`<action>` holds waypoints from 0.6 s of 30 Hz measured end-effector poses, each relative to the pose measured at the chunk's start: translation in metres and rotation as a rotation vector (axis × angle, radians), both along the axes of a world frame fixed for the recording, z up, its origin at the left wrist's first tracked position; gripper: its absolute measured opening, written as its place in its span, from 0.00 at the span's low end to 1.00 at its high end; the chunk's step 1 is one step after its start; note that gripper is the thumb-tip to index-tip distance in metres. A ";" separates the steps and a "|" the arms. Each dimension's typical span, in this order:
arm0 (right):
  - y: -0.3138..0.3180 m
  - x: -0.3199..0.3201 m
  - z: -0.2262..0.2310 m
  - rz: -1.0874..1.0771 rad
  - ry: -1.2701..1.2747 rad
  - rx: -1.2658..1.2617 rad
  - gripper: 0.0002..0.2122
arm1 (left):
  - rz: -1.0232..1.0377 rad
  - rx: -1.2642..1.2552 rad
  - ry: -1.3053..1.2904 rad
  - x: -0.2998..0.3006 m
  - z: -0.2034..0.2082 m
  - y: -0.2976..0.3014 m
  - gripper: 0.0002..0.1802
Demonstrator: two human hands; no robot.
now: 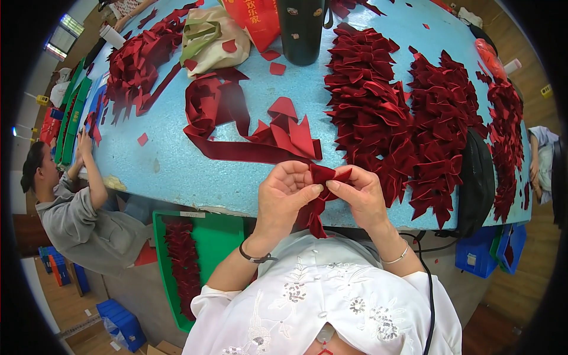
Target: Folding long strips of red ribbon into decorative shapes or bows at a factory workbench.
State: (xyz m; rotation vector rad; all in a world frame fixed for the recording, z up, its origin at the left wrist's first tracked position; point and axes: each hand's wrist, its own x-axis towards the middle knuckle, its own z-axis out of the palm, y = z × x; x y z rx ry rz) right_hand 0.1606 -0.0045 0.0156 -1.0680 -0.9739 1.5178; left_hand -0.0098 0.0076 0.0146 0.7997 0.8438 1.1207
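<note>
Just over the table's near edge, a dark red velvet bow (pixel 322 174) is pinched between my two hands, its tails hanging down below my thumbs. My left hand (pixel 288 192) grips its left side, with thumb and fingers closed. On the other side, my right hand (pixel 359 195) holds it between thumb and fingertips. Beyond my hands lies a long loose strip of red velvet ribbon (pixel 236 152), curling back across the blue table (pixel 160 163). Folded ribbon pieces (pixel 290 130) sit beside it. To the right, finished-looking bows (pixel 367 100) are piled in long rows.
A dark tumbler (pixel 302 32), a red bag (pixel 254 21) and a cream cloth bag (pixel 213 44) stand at the back. A black bag (pixel 476 183) hangs by the right edge. Below left is a green crate (pixel 228 228) with bows. A co-worker (pixel 89 207) sits at left.
</note>
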 end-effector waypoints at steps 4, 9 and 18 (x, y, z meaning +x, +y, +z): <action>0.000 -0.007 0.008 -0.007 0.090 -0.020 0.09 | 0.104 -0.004 -0.084 0.001 0.001 0.000 0.18; -0.003 -0.008 0.002 0.048 -0.089 0.013 0.12 | 0.140 0.025 -0.090 0.006 0.004 0.000 0.16; -0.002 0.003 -0.004 0.102 0.188 -0.142 0.18 | 0.029 -0.028 -0.205 -0.001 0.000 0.002 0.12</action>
